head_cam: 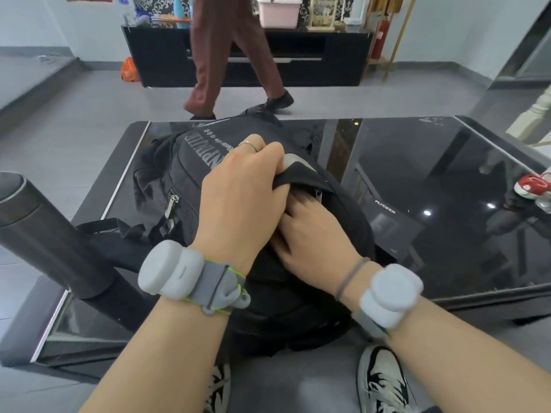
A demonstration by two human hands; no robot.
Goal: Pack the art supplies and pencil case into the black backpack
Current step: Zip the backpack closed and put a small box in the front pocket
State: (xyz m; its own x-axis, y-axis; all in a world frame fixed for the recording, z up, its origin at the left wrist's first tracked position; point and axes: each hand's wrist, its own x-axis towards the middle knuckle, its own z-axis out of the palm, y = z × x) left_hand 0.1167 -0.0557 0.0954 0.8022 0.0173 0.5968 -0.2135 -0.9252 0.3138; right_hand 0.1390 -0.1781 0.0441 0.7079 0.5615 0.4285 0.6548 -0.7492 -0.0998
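The black backpack (190, 174) with grey lettering lies on the dark glass table (432, 174), its top toward me. My left hand (238, 192) grips the upper flap of the bag's opening and holds it up. My right hand (310, 231) reaches under that flap, its fingertips hidden inside the bag. Whether those fingers hold anything cannot be seen. No art supplies or pencil case show outside the bag.
A dark cylindrical flask (38, 231) stands at the table's left edge. A flat black box marked FLYCO (387, 222) lies right of the bag, and a red and white object (533, 186) sits at the right edge. A person in brown trousers (220, 55) walks past beyond the table.
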